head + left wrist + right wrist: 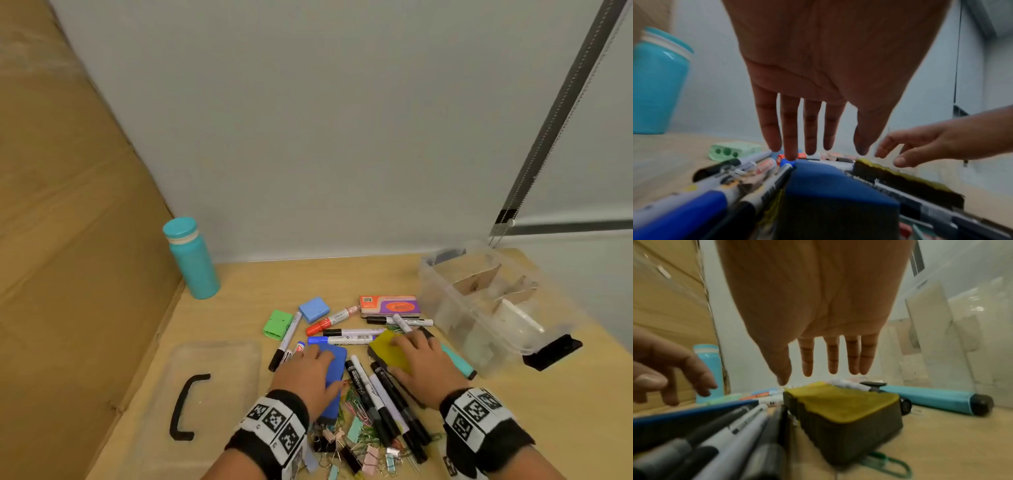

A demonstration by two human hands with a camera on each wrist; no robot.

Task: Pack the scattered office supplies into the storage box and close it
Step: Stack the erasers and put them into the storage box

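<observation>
My left hand [310, 371] hovers flat over a blue board eraser [334, 368], fingers straight [790, 146] and just above the eraser's blue top [830, 183]. My right hand [423, 363] hangs the same way over a yellow-topped eraser [388, 347]; in the right wrist view its fingers [833, 360] are straight and clear of the yellow eraser [842, 404]. Several markers [376, 394] lie between the two erasers. The clear storage box [479, 305] stands open at the right, with cardboard dividers inside. Its lid [205, 394], with a black handle, lies flat at the left.
More markers [346, 337], a green sharpener [277, 323], a blue block [314, 309], an orange-purple eraser box [388, 306] and a teal pen [457, 361] lie around. Binder clips and paper clips [356, 442] sit near my wrists. A teal bottle [190, 258] stands by the cardboard wall [68, 240].
</observation>
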